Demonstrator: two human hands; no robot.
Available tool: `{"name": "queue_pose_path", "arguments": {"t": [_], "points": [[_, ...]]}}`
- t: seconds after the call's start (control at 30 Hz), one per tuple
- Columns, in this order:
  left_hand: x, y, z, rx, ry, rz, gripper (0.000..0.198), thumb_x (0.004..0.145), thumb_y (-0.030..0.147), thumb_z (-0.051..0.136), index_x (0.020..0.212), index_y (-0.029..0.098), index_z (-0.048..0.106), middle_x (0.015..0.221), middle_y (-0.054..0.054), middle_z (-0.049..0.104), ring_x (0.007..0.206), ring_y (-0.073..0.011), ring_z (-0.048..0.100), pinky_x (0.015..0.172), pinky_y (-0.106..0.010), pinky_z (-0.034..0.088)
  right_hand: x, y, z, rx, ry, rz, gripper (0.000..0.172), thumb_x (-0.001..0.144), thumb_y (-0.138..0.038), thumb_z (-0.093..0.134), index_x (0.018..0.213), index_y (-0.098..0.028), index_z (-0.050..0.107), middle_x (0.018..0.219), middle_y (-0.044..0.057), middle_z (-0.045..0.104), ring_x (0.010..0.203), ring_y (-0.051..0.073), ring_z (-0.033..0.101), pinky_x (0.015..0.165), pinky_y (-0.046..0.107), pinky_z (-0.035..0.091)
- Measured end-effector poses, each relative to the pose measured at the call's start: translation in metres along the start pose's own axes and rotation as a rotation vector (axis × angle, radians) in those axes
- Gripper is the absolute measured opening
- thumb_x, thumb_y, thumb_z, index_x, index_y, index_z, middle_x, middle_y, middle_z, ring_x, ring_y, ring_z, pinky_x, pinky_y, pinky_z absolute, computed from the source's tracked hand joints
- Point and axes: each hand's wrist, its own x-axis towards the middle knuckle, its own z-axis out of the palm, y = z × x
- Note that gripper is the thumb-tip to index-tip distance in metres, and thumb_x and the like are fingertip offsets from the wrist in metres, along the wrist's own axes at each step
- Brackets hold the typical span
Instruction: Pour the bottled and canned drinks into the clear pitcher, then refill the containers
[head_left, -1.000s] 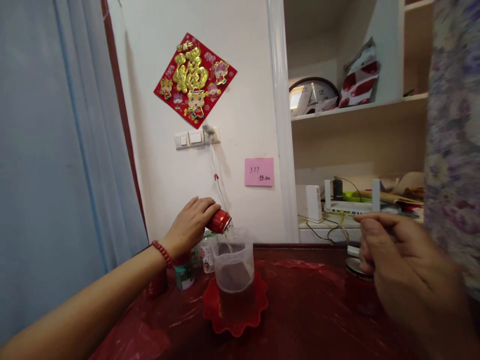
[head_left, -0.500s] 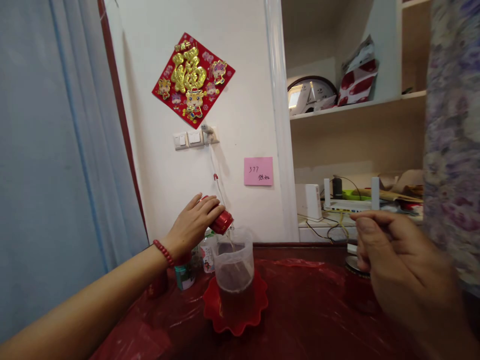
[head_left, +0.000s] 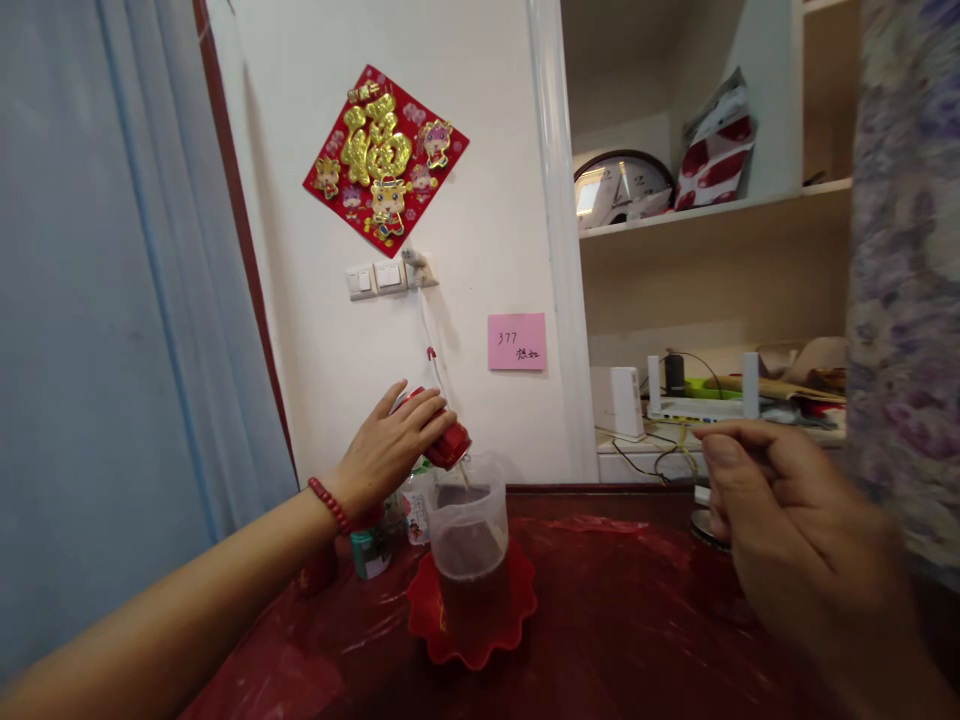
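My left hand (head_left: 401, 440), with a red bead bracelet at the wrist, is wrapped round a red drink can (head_left: 450, 446). The can tips mouth-down over a clear plastic jug (head_left: 469, 545), and a thin stream runs from it into the jug. Brownish liquid fills the jug's lower part. Under the jug lies a red plate (head_left: 517, 610) with a scalloped rim. My right hand (head_left: 802, 530) is raised at the right, fingers curled and thumb pressed against them; its inside is hidden from view. Behind it, partly covered, shows a round metal-looking lid (head_left: 705, 530).
Left of the jug stand a white bottle (head_left: 417, 510) and a small green container (head_left: 370, 553). Red plastic sheeting covers the table (head_left: 615, 600). A white router (head_left: 701, 408) with cables sits on the shelf. Curtains hang at both sides.
The can in my left hand has shifted slightly right, and its stream still falls into the jug. My right hand has moved slightly left.
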Motion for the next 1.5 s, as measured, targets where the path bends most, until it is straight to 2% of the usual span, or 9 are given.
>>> {"name": "queue_pose_path", "arguments": {"t": [0.1,0.3,0.5,0.7,1.1,1.37,1.5], "points": [[0.001,0.001,-0.001,0.000,0.006,0.005,0.049,0.089,-0.004,0.050,0.131,0.019,0.056,0.136,-0.012,0.064,0.134,-0.0272,0.054,0.120,-0.051,0.024,0.000,-0.001,-0.001,0.067,-0.025,0.052,0.045,0.089,-0.077,0.049,0.102,-0.037,0.064,0.074,-0.003,0.062,0.061,0.022,0.060,0.051,0.030,0.043],[0.002,0.003,-0.002,-0.002,0.019,0.018,0.047,0.090,-0.002,0.052,0.131,0.020,0.057,0.135,-0.011,0.065,0.134,-0.0266,0.055,0.121,-0.050,0.022,0.002,-0.003,-0.001,0.032,-0.010,0.042,0.049,0.088,-0.078,0.047,0.101,-0.035,0.065,0.077,-0.002,0.064,0.068,0.024,0.063,0.057,0.033,0.043],[0.001,0.006,-0.002,0.005,-0.006,0.036,0.046,0.093,-0.003,0.046,0.132,0.020,0.056,0.137,-0.010,0.064,0.135,-0.0268,0.054,0.120,-0.052,0.024,0.002,-0.005,-0.001,0.059,-0.035,0.054,0.049,0.089,-0.077,0.048,0.101,-0.033,0.065,0.079,-0.001,0.065,0.072,0.024,0.064,0.060,0.033,0.044],[0.000,0.009,0.000,-0.003,-0.008,0.049,0.046,0.094,-0.002,0.044,0.131,0.024,0.055,0.139,-0.008,0.064,0.138,-0.0233,0.051,0.123,-0.050,0.021,0.001,-0.009,-0.002,0.054,-0.023,0.045,0.048,0.089,-0.075,0.049,0.100,-0.032,0.066,0.078,-0.001,0.066,0.073,0.023,0.065,0.065,0.035,0.045],[0.000,0.016,0.005,-0.015,0.009,0.088,0.037,0.098,0.005,0.050,0.129,0.023,0.056,0.138,-0.007,0.065,0.136,-0.0234,0.053,0.125,-0.049,0.016,0.002,-0.008,-0.002,0.040,-0.036,0.010,0.045,0.092,-0.071,0.048,0.100,-0.031,0.066,0.072,-0.002,0.063,0.064,0.020,0.064,0.060,0.031,0.044],[-0.002,0.020,-0.001,-0.024,-0.083,0.116,0.044,0.096,0.004,0.049,0.136,0.021,0.053,0.141,-0.007,0.062,0.139,-0.0256,0.050,0.124,-0.051,0.017,0.002,-0.006,-0.003,0.023,-0.042,-0.027,0.044,0.093,-0.070,0.051,0.100,-0.029,0.067,0.071,-0.002,0.064,0.063,0.021,0.064,0.063,0.033,0.046],[-0.003,0.022,0.000,-0.038,-0.083,0.133,0.045,0.095,0.006,0.051,0.137,0.021,0.052,0.141,-0.007,0.063,0.141,-0.0248,0.048,0.125,-0.050,0.014,0.001,-0.007,-0.001,0.022,-0.030,-0.055,0.046,0.094,-0.070,0.049,0.101,-0.028,0.067,0.074,0.000,0.065,0.067,0.022,0.065,0.061,0.032,0.046]]}}
